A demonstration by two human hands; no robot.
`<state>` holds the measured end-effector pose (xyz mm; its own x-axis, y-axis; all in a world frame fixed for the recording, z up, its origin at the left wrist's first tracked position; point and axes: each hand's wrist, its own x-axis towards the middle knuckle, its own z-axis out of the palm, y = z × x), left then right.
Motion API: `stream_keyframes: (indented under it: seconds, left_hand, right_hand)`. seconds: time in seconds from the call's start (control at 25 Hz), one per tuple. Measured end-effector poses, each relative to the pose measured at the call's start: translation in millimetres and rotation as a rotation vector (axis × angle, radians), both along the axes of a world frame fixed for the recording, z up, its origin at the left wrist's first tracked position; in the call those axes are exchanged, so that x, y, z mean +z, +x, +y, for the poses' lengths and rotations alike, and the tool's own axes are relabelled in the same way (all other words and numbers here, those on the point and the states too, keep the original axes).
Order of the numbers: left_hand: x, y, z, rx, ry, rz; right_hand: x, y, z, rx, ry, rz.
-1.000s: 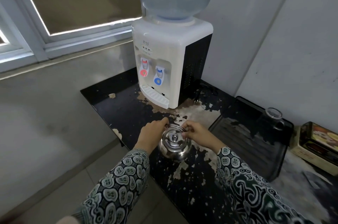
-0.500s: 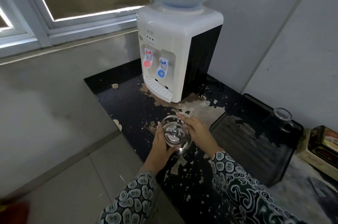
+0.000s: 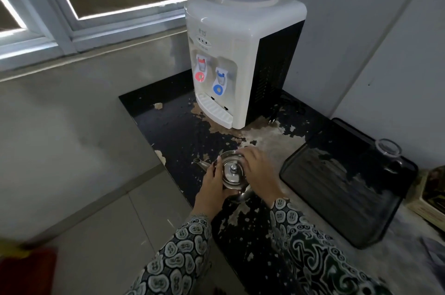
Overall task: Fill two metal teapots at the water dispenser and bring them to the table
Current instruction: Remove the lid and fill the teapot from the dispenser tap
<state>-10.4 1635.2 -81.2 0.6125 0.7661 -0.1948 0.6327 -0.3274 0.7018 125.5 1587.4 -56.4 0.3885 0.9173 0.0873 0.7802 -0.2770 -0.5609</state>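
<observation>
A small shiny metal teapot [image 3: 232, 174] with its lid on stands on the worn black counter [image 3: 173, 135], spout pointing left. My left hand [image 3: 212, 188] clasps its left side and my right hand [image 3: 258, 174] wraps its right side and rim. Behind it stands the white water dispenser [image 3: 240, 58] with a red tap [image 3: 200, 70], a blue tap [image 3: 219, 82] and a drip tray [image 3: 214, 111]. Only one teapot is in view.
A black tray [image 3: 337, 186] lies on the counter to the right, with a glass jar [image 3: 387, 152] at its far corner and a printed box [image 3: 431, 196] beyond. The counter's left edge drops to a tiled floor. A red object [image 3: 26, 270] sits at bottom left.
My left hand has slid from the teapot's top down to its left side. The spout now points left, and both hands sit closer around the body.
</observation>
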Motion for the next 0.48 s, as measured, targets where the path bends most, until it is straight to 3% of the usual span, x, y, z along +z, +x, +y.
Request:
stream_keyframes:
  seconds: [0.12,0.24,0.36,0.48]
  left_hand:
    - [-2,-2,0,-0.002,0.021,0.009]
    - [0,-2,-1,0.015,0.011,0.011]
    - [1,-2,-1,0.029,-0.004,0.006]
    - [-1,-2,-1,0.037,-0.018,0.001]
  right_hand:
    - [-8,-15,-6,0.138,-0.013,-0.018]
    - [-7,-17,-5,0.065,-0.017,0.027]
    - [-7,-19,-3,0.052,-0.063,-0.130]
    - [-12,-21,-4,0.044,-0.065,-0.161]
